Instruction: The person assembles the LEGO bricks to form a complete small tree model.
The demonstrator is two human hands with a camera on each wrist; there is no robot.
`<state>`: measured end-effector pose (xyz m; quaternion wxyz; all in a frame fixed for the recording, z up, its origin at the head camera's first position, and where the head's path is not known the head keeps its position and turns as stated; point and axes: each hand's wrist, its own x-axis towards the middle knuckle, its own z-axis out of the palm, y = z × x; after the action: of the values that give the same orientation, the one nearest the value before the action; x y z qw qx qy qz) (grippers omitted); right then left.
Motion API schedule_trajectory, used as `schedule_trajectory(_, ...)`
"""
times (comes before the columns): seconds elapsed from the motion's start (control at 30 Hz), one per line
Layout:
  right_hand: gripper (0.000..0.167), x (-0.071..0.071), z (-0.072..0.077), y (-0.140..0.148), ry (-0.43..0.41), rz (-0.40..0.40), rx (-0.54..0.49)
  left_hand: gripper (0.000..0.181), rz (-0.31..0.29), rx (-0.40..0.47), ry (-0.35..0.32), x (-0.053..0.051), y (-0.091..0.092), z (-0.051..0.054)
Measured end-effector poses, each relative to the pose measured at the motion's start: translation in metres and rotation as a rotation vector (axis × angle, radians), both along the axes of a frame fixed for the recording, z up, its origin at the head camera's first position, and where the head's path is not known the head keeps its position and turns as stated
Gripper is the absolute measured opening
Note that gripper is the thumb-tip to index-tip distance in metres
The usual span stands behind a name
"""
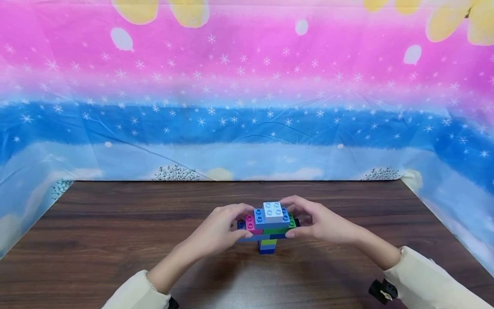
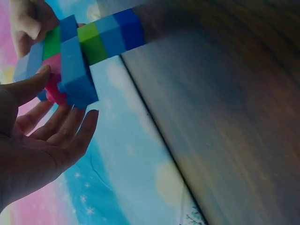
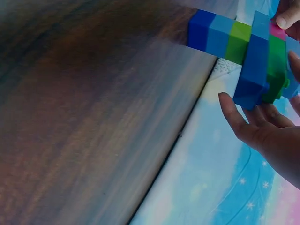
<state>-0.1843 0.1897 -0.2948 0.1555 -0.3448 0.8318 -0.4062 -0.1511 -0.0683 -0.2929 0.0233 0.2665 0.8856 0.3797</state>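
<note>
A T-shaped stack of toy building blocks (image 1: 272, 231) is between both hands, its narrow column of dark blue, blue and lime blocks (image 2: 93, 44) meeting the table or just above it; I cannot tell which. Across the top lie blue, pink and green blocks, with a pale blue block (image 1: 272, 212) uppermost. My left hand (image 1: 221, 229) grips the left end, thumb against the pink block (image 2: 54, 77) and fingers behind. The right hand (image 1: 322, 221) holds the other end, thumb in front and fingers behind, near the green block (image 3: 276, 70) and dark blue block (image 3: 253, 70).
Beneath is a brown wooden table (image 1: 115, 240). A pink and blue snowflake-printed cloth (image 1: 247, 107) hangs along its back edge and both sides. Near the right sleeve (image 1: 428, 274) is a small black object (image 1: 382, 291).
</note>
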Motion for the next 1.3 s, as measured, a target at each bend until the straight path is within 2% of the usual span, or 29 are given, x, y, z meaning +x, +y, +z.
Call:
schedule_trajectory(0.17, 0.060, 0.001, -0.008, 0.005, 0.008, -0.018, 0.042, 0.041, 0.005, -0.013, -0.044, 0.001, -0.006, -0.007)
schedule_trajectory(0.3, 0.056, 0.004, -0.014, 0.007, 0.014, -0.027, 0.067, 0.043, 0.016, -0.033, -0.024, 0.002, -0.008, -0.012)
schedule_trajectory(0.47, 0.050, 0.003, -0.017, 0.009, 0.075, -0.060, 0.100, 0.038, 0.018, 0.001, -0.006, 0.001, -0.008, -0.016)
schedule_trajectory(0.63, 0.041, -0.001, -0.019, 0.008, 0.140, -0.114, 0.125, 0.027, 0.044, 0.021, -0.019, -0.003, -0.009, -0.016)
schedule_trajectory(0.8, 0.037, -0.005, -0.024, 0.005, 0.159, -0.174, 0.104, 0.022, 0.065, 0.042, -0.036, -0.011, -0.013, -0.017)
schedule_trajectory(0.97, 0.040, -0.011, -0.028, 0.003, 0.095, -0.192, 0.048, 0.024, 0.125, 0.051, -0.076, -0.018, -0.015, -0.019)
schedule_trajectory(1.07, 0.041, -0.015, -0.030, 0.002, 0.052, -0.191, 0.006, 0.027, 0.167, 0.023, -0.082, -0.024, -0.013, -0.020)
schedule_trajectory(1.13, 0.041, -0.018, -0.031, 0.002, 0.031, -0.189, -0.014, 0.028, 0.182, -0.003, -0.076, -0.027, -0.013, -0.020)
schedule_trajectory(1.3, 0.036, -0.024, -0.034, 0.000, -0.026, -0.177, -0.056, 0.027, 0.198, -0.009, -0.131, -0.032, -0.012, -0.022)
